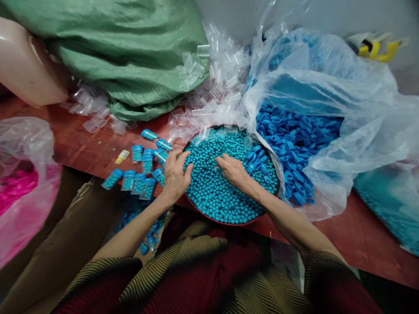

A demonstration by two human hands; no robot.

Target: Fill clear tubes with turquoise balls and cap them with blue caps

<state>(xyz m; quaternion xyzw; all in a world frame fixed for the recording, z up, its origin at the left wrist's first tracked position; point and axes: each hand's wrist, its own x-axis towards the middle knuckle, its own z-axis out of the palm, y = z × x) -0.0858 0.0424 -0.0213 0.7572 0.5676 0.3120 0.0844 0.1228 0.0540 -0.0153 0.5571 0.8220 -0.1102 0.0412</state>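
Along the near edge of the red bench [81, 150], our left hand [175, 174] is over the left rim of a round, red-rimmed tray [225, 224], fingers parted with nothing seen between them. Just left of it lie clear vials with blue caps, filled with turquoise beads [147, 164]; the nearer ones point roughly toward the near edge, the farther ones slant to the right. Our left hand is the nearer to these. Our right hand [233, 172] is over the tray's middle, fingers drawn together; we cannot tell whether they grip something. Loose round turquoise beads [222, 200] lie directly below it.

As for containers, at far left, past the near edge, a clear plastic bag [29, 131] in a brown cardboard box [75, 226] holds bright pink pieces [19, 187]. The tray holds the beads, with a few blue plastic pieces [258, 159] toward its right rim. Right of it, a translucent plastic bag [353, 104] holds many similar blue pieces; toward the bench's right end, another bag [379, 205] shows turquoise contents.
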